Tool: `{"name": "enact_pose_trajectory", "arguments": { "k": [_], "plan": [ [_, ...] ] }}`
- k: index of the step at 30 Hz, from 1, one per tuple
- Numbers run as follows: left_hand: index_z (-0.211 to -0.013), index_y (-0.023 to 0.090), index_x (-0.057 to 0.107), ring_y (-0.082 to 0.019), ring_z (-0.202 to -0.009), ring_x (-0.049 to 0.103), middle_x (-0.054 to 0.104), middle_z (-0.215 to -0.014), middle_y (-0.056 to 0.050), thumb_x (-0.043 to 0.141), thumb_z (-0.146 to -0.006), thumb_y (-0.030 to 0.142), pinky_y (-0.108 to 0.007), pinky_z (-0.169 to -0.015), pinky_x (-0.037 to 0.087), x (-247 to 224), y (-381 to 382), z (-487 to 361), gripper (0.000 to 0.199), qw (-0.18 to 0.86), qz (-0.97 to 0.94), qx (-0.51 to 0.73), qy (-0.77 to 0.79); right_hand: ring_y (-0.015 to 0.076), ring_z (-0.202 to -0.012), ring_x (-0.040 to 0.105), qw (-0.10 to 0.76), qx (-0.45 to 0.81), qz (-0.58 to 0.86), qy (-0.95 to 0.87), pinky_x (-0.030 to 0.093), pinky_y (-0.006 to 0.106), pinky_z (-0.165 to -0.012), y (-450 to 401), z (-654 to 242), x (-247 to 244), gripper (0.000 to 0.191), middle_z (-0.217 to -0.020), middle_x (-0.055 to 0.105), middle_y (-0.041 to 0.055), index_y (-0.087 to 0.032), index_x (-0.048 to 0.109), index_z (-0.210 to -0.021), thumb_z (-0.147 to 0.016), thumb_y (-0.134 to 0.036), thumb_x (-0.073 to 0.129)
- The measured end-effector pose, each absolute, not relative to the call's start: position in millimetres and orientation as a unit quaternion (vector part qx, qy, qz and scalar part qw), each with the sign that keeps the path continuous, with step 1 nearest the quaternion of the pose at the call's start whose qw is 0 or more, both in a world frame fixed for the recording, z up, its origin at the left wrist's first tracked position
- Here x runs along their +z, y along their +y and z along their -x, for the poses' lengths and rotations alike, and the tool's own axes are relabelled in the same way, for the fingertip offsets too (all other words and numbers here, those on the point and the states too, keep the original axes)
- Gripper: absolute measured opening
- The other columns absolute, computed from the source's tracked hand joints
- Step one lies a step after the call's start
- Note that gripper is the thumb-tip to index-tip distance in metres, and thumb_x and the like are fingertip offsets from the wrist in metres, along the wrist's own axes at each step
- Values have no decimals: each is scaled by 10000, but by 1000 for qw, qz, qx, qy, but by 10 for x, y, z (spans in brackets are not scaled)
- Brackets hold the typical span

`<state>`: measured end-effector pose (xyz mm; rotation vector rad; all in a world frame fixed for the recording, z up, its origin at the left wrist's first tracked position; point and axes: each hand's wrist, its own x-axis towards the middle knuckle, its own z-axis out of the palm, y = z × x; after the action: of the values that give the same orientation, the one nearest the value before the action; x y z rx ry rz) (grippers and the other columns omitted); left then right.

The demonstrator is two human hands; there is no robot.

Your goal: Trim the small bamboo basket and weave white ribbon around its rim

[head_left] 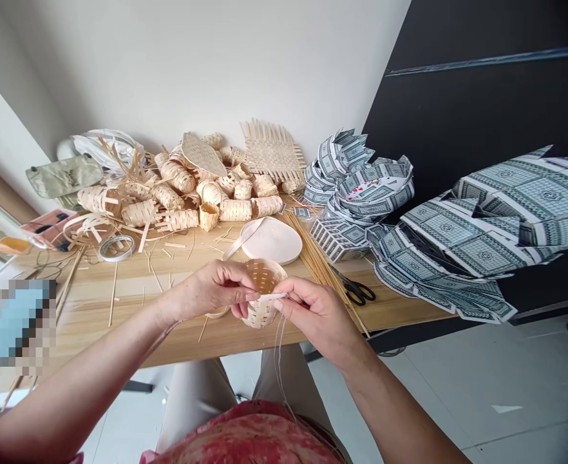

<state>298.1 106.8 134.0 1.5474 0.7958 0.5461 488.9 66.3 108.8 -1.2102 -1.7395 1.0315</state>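
Observation:
A small woven basket (pixel 261 314) of pale wood strips is held up in front of me, just over the table's front edge, its open mouth tilted upward. My left hand (pixel 228 289) is closed on its left side, thumb and fingers pinching the rim. On the right, my right hand (pixel 310 309) pinches the rim where a pale strip (pixel 269 297) lies along it. Thin white thread (pixel 279 361) hangs from the right fingers down to my lap. Whether those fingers also hold a needle is too small to tell.
Behind the basket lie a round pale disc (pixel 279 241), a heap of woven pieces (pixel 178 177) and a flat woven mat (pixel 274 149). A tape roll (pixel 116 249) sits left. Black scissors (pixel 360 291), thin sticks (pixel 313 258) and folded playing-card structures (pixel 458 238) are right.

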Motion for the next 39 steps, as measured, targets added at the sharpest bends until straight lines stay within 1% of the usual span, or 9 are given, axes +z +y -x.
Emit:
{"name": "enact_pose_trajectory", "arguments": {
  "k": [5,8,10,13,16,21,24,30,39],
  "plan": [
    [-738,100,623,-79,-539,585,574,-655,-8,591,-807,383,-183,-517,496,1308,1053,-2962,293,492,-776,246,307,77,-498,294,392,375,471,-696,224,205,-456,677,-4873,1053,145,-532,335,-63,-163,535,-689,-788,-262,497],
    [-768,117,635,-82,-607,572,568,-702,-20,509,-869,209,-173,-554,471,1338,1004,-2943,186,299,-875,276,261,75,-487,295,391,326,459,-728,239,202,-458,672,-4900,1073,99,-530,304,-70,-164,567,-752,-800,-209,494],
    [-817,125,634,-98,-676,576,581,-742,-33,481,-878,146,-187,-607,471,1370,968,-2921,165,171,-913,291,230,78,-489,321,381,284,443,-760,279,196,-475,641,-4968,1120,131,-549,302,-76,-172,579,-913,-809,-179,500],
    [-835,133,610,-109,-710,577,584,-783,-42,436,-902,145,-200,-628,470,1411,926,-2878,187,51,-932,291,208,89,-551,432,370,194,414,-809,366,194,-549,549,-5131,1244,279,-622,403,-62,-201,480,-1140,-866,-153,449],
    [-810,144,588,-103,-679,562,574,-787,-37,400,-917,149,-198,-596,453,1427,902,-2841,216,-16,-941,273,199,104,-702,545,378,69,380,-842,417,205,-653,449,-5279,1416,233,-788,558,-12,-209,469,-1102,-906,-118,382],
    [-801,152,561,-92,-621,517,559,-795,-30,390,-913,122,-208,-559,414,1401,885,-2838,206,-75,-948,243,191,125,-695,560,365,-99,310,-872,428,226,-648,417,-5299,1681,205,-751,612,16,-171,546,-908,-878,-31,399],
    [-788,149,544,-85,-580,473,542,-769,-18,392,-913,118,-215,-531,384,1384,870,-2853,199,-82,-950,234,188,133,-721,561,336,-148,292,-883,421,238,-632,485,-5208,1741,240,-820,632,54,-139,607,-813,-882,-31,404],
    [-732,151,511,-84,-573,438,512,-743,-4,412,-908,123,-221,-516,368,1360,848,-2837,203,-79,-950,239,183,124,-627,476,270,-176,265,-909,371,242,-537,641,-5075,1691,333,-689,558,30,-137,643,-728,-879,-21,369],
    [-745,151,538,-82,-597,510,547,-738,-16,402,-911,134,-199,-531,413,1347,856,-2837,215,-85,-940,276,180,124,-629,452,253,-177,265,-913,350,242,-538,676,-5066,1664,306,-682,523,23,-132,640,-721,-862,-16,395]
  ]
}}
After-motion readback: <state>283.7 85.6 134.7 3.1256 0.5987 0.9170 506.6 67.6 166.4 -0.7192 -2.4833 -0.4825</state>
